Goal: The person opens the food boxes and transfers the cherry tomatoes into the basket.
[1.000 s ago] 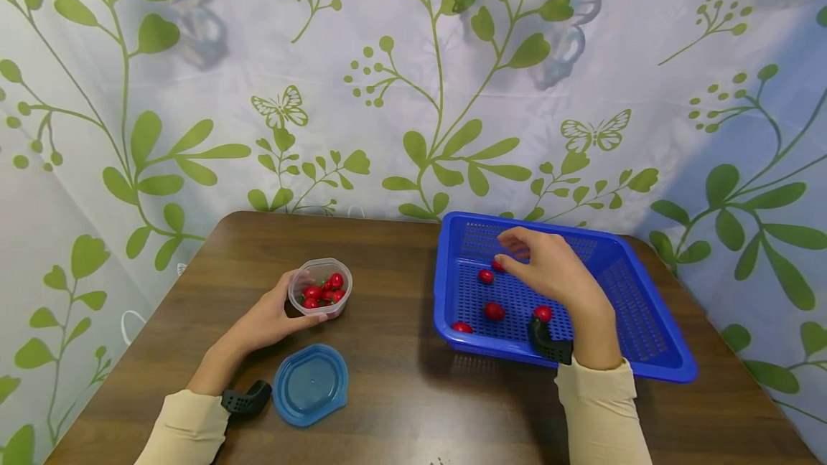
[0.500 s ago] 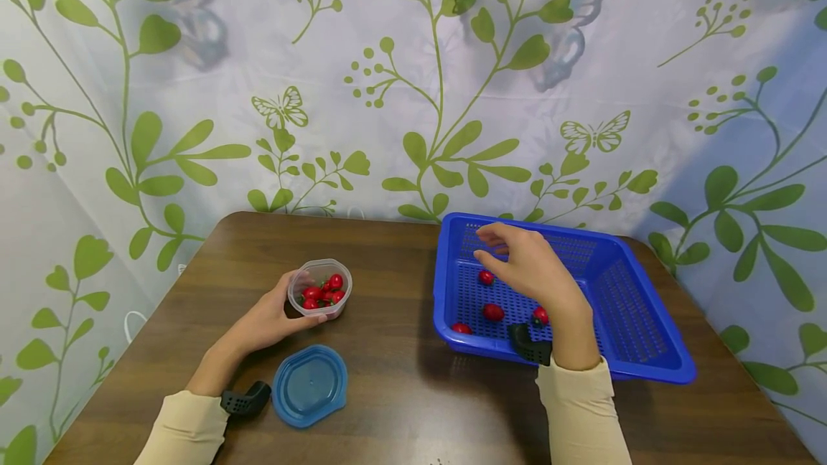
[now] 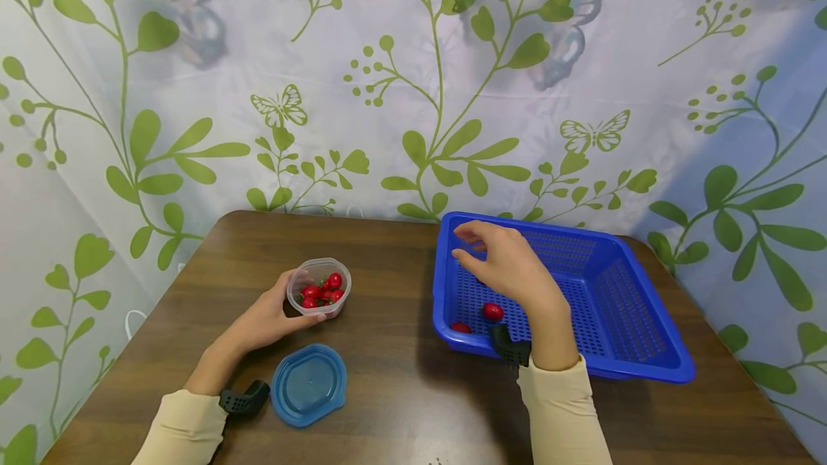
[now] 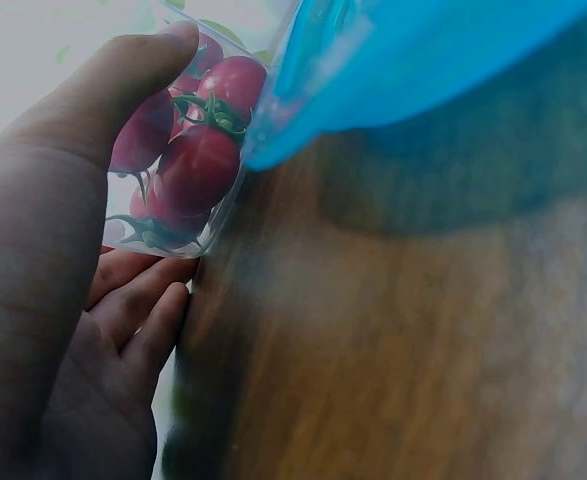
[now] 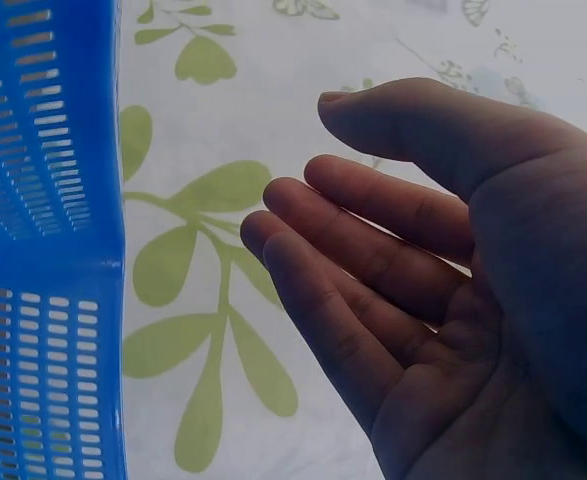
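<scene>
On the left of the table, my left hand [image 3: 261, 318] holds a clear plastic container [image 3: 334, 313] between thumb and fingers. Inside it lie several cherry tomatoes [image 3: 311, 293], some with green stems, which the left wrist view shows close up. Over the left part of a blue plastic basket [image 3: 636, 307] hovers my right hand [image 3: 507, 264]. Its fingers are loosely bent, the thumb stands apart, and the right wrist view shows nothing in the palm. Two tomatoes show on the basket floor: one in the middle left [image 3: 493, 312], another by the near left corner. My hand and forearm hide part of the basket.
A blue lid [image 3: 310, 384] lies on the wooden table [image 3: 400, 350] just in front of the container. The basket's raised rim stands at the right. Behind the table hangs a leaf-patterned cloth [image 3: 388, 92]. Dark wrist bands [image 3: 245, 398] sit on both wrists.
My right hand has moved left across the basket, and several tomatoes seen there before are now out of sight behind the hand and arm. The left hand and container have stayed put.
</scene>
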Tool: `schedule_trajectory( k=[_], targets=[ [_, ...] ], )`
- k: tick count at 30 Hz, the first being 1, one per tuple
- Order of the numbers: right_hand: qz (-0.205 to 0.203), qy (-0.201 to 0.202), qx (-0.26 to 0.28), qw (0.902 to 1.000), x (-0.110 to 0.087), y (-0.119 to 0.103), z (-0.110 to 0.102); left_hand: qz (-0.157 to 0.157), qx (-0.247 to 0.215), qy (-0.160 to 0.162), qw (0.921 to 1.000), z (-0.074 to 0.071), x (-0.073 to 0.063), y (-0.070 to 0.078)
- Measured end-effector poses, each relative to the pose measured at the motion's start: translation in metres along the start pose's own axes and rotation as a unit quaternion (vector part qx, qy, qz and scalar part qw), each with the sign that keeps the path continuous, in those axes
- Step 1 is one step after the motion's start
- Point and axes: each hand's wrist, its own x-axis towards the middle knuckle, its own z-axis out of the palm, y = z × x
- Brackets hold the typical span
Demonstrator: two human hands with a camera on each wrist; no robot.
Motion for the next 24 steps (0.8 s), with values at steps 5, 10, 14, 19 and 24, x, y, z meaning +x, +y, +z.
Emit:
schedule_trajectory(
  k=[5,10,14,19,24],
  targets=[
    [-0.009,-0.005,0.004,0.9999,0.004,-0.009,0.007,0.003,0.004,0.002,1.0000,0.000,0.000,0.000],
    [-0.022,-0.007,0.006,0.9997,0.009,-0.020,0.015,0.006,0.001,0.002,1.0000,0.000,0.000,0.000],
    [-0.029,-0.013,0.008,0.9995,0.011,-0.026,0.021,0.007,-0.001,0.001,1.0000,0.000,0.000,0.000],
    [-0.037,-0.020,0.006,0.9991,0.015,-0.032,0.028,0.008,-0.001,0.002,1.0000,0.000,0.001,0.000],
    [-0.045,-0.015,0.011,0.9988,0.019,-0.039,0.035,0.012,0.000,0.002,0.9999,0.000,0.000,-0.001]
  ],
)
